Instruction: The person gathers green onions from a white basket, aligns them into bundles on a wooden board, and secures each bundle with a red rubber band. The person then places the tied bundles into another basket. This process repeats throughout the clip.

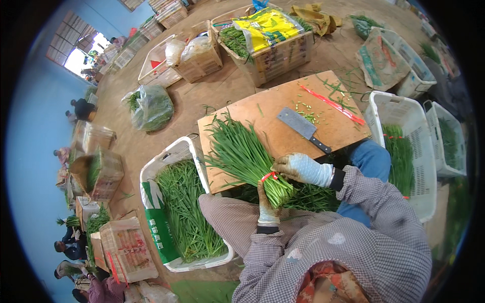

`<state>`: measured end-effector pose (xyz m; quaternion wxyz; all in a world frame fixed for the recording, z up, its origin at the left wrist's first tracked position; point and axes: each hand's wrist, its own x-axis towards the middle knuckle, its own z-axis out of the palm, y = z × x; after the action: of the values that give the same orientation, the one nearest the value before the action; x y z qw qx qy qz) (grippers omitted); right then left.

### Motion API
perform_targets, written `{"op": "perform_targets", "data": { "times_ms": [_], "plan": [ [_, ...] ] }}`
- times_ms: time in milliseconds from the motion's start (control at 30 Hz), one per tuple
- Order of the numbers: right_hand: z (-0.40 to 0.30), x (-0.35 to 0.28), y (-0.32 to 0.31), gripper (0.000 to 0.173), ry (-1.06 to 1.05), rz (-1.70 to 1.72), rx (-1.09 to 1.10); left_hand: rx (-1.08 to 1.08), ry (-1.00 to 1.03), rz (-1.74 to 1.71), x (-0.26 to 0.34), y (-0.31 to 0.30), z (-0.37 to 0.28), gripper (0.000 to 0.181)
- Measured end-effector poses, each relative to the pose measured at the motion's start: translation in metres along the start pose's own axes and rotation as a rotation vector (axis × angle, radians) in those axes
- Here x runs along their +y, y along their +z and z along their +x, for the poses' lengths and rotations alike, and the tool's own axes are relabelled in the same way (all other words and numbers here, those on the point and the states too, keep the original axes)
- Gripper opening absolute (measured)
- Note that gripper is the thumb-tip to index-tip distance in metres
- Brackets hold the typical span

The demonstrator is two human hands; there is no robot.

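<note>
A bundle of green garlic chives (242, 151) leans over the near edge of a wooden board (273, 98), its leaf tips spread across the wood. Red tape (269, 175) wraps it close to the cut stalk ends. Gloved and stained, my left hand (268, 204) grips the stalks from below, partly hidden by them. My right hand (303, 168), in a white and light-blue glove, has its fingers at the tape on the bundle's right side. On the board lie a cleaver (301, 125) with a black handle, red tape strips (333, 104) and chopped stalk bits (307, 115).
To the left stands a white crate (185, 140) of loose chives. On the right, another white crate (420, 151) holds tied bundles (398, 159). Beyond the board sits a large crate (282, 57) under a yellow bag (267, 28). Other people work along the blue wall at left.
</note>
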<state>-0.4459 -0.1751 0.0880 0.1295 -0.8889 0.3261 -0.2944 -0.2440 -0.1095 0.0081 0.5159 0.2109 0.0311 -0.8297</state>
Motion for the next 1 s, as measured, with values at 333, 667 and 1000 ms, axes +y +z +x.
{"op": "perform_targets", "data": {
  "times_ms": [333, 667, 1000],
  "plan": [
    [-0.005, -0.006, 0.019, 0.017, 0.144, 0.044, -0.218, 0.135, 0.048, 0.267, -0.006, -0.026, -0.015, 0.060],
    [-0.063, 0.013, 0.046, 0.102, 0.986, 0.914, -0.204, 0.191, 0.218, 0.714, -0.035, 0.026, -0.032, 0.083],
    [-0.060, -0.012, 0.034, 0.103, 0.947, 1.313, 0.114, 0.049, -0.017, 0.543, -0.035, 0.011, -0.008, 0.080]
  ]
}}
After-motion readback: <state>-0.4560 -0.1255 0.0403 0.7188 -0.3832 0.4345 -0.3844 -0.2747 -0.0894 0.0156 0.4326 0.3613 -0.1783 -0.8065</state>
